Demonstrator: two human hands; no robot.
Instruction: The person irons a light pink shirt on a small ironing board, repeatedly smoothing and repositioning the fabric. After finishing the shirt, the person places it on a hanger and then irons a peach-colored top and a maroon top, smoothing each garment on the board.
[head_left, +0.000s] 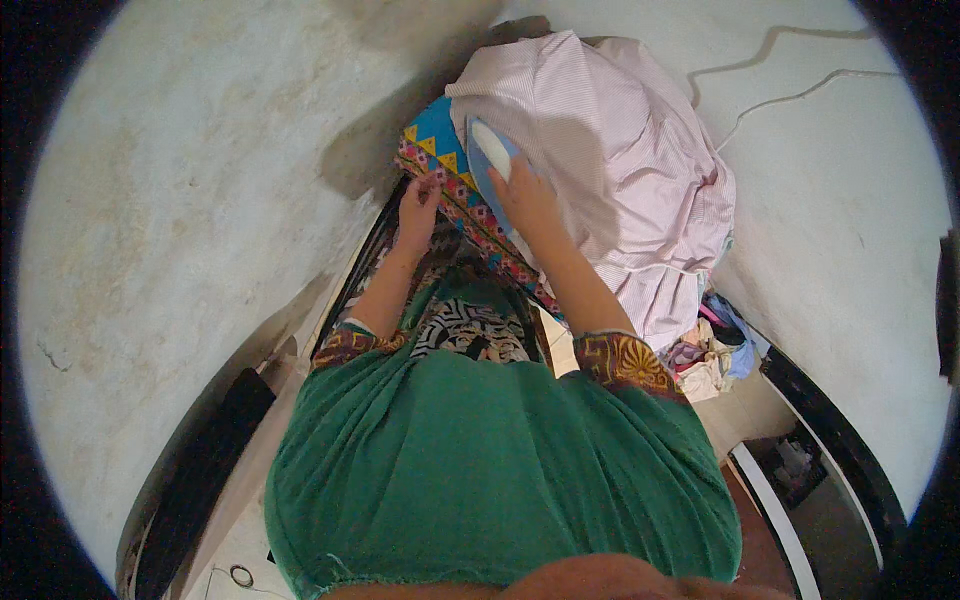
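My right hand (527, 196) is closed around the white handle of a light-blue electric iron (480, 161). The iron lies along the left part of a pale pink, finely striped cloth (645, 142), which is spread over a raised surface and falls in folds on the right. Beneath its left edge shows a blue cloth with a colourful patterned border (480, 219). At that border, the bent fingers of my left hand (420, 206) pinch the edge. The iron's soleplate is hidden from view.
Walls (187, 172) rise close on both sides. A white cord (795, 94) runs along the right one. Crumpled clothes (709, 360) lie low at the right, near a dark glossy piece of furniture (802, 480). A dark panel (202, 480) stands at the left.
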